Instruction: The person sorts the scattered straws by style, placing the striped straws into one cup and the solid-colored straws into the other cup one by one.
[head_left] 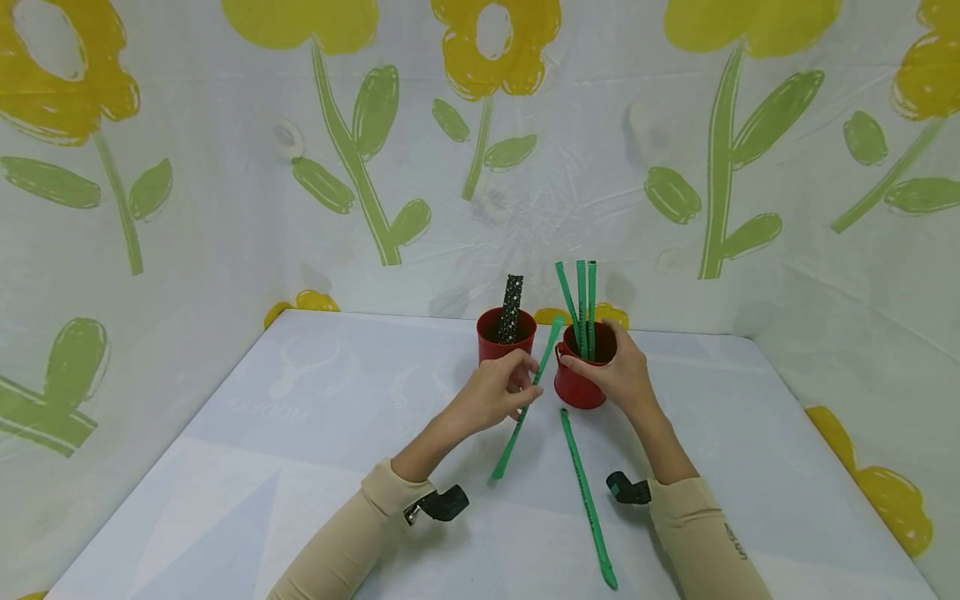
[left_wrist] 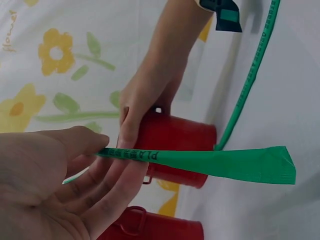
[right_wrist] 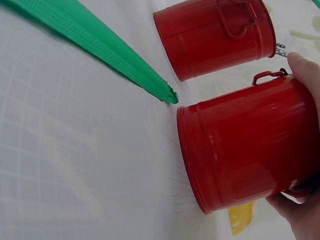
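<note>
In the head view my left hand [head_left: 491, 390] pinches a green wrapped straw [head_left: 510, 452], which slants up to the right in front of the buckets. PLA lettering shows on its wrapper [left_wrist: 220, 165] in the left wrist view. My right hand [head_left: 626, 375] grips a small red bucket [head_left: 577, 393] near its rim, thumb on the near side. Three green wrapped straws [head_left: 582, 296] stand in that bucket. Another green wrapped straw [head_left: 587, 492] lies on the table between my forearms, its far end close to the bucket's base [right_wrist: 195, 160].
A second red bucket [head_left: 484, 333] stands to the left of the gripped one, with a black white-dotted strip-like thing [head_left: 512, 304] upright in it. Behind the table [head_left: 247, 417] hangs a flower-printed sheet [head_left: 585, 167]. Dark wrist cameras [head_left: 445, 503] sit on both wrists.
</note>
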